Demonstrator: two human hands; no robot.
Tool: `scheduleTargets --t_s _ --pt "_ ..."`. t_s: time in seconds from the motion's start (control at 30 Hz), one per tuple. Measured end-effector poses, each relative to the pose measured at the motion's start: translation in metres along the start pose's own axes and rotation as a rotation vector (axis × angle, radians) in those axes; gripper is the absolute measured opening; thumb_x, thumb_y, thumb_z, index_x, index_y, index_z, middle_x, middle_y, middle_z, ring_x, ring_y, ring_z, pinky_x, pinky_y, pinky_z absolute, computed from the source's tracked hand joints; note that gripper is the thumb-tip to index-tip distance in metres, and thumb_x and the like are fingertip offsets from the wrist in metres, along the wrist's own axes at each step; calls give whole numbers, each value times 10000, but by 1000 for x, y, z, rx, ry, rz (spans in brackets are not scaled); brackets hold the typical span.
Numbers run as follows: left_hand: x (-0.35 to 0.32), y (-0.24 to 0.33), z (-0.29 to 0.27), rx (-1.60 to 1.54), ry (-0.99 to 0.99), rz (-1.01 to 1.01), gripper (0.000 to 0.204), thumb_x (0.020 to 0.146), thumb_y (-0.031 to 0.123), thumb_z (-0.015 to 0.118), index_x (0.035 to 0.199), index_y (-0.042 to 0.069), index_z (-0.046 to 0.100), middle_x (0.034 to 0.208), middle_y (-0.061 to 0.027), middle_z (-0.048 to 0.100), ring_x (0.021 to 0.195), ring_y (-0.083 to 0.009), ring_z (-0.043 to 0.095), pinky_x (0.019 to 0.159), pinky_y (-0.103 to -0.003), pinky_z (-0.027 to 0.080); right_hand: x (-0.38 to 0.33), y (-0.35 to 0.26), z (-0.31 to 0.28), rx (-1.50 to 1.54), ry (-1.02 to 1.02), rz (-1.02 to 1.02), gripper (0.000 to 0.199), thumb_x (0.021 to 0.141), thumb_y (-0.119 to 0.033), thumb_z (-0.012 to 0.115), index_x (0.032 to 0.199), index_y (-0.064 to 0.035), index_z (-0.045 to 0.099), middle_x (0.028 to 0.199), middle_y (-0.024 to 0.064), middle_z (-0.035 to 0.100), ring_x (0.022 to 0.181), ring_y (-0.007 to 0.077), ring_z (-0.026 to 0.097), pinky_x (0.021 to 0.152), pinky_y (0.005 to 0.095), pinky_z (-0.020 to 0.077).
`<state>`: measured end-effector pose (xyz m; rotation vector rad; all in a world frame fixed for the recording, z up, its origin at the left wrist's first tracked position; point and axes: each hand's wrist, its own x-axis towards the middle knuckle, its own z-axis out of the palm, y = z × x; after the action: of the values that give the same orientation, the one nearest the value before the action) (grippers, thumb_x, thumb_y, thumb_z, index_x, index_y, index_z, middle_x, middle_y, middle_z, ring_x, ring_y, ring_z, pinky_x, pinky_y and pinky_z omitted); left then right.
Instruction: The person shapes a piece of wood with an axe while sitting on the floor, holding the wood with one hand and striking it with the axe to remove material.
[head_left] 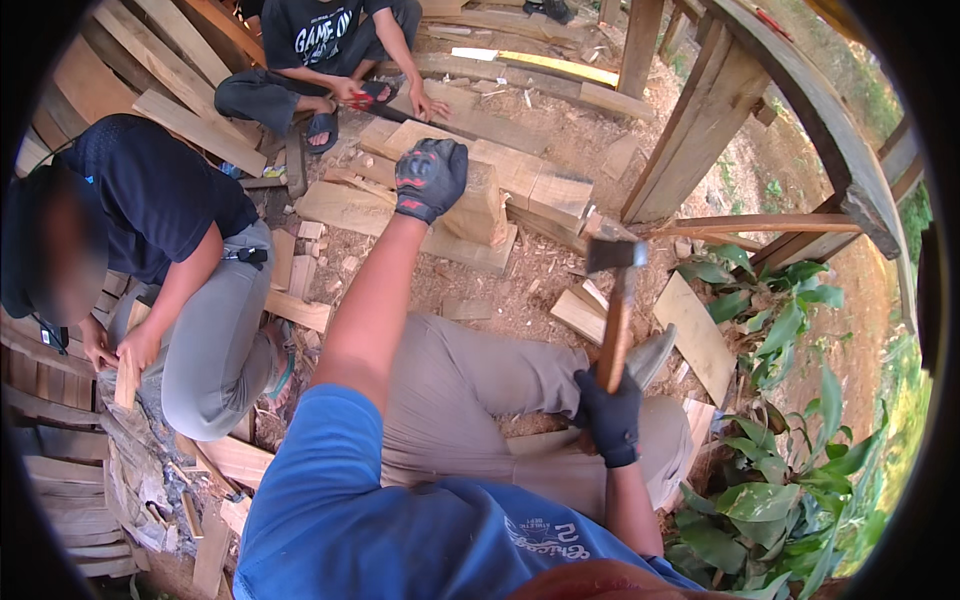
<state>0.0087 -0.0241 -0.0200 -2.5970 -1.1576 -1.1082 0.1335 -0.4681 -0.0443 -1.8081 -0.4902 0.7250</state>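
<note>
My left hand [431,180], in a black glove with red marks, is closed in a fist at the upper left of a thick wooden block [478,212]. Its fingertips are hidden, so what they grip cannot be made out. My right hand [609,414], also in a black glove, is wrapped round the wooden handle of a hatchet [616,325] above my bent leg. The hatchet stands nearly upright, its dark metal head raised and apart from the wood. Just beyond the block lies a long squared timber [530,178].
At the left a crouching person [170,200] holds a small wood piece [128,380]. Another person [330,60] sits at the far side, one hand near a plank [490,125]. Leafy plants [750,510] and a wooden frame [700,120] border the right. Chips and offcuts litter the ground.
</note>
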Motion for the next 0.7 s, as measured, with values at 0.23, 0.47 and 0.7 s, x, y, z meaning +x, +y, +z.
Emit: scheduleTargets --t_s 0.23,0.47,0.7 --pt "-4 -39 -2 -294 -64 -141 344 1017 387 624 1026 93 803 1056 -216 768 1002 -419 736 882 -532 561 -5 -156 -10 535 179 -577 74 994 12 664 930 -22 651 738 52 647 607 132 631 560 295 508" --pt "1 -4 -1 -222 -3 -176 310 1011 316 599 940 56 753 977 -243 747 956 -472 713 869 -569 555 105 3 138 -532 185 -418 245 1002 -223 649 1007 22 627 779 126 697 668 224 720 593 418 570" --pt "-3 -7 -4 -213 19 -187 308 1014 309 587 916 59 737 972 -237 738 967 -473 700 846 -568 545 106 -15 162 -164 -320 -5 281 935 -254 751 963 -1 635 667 102 644 525 206 664 484 386 540"
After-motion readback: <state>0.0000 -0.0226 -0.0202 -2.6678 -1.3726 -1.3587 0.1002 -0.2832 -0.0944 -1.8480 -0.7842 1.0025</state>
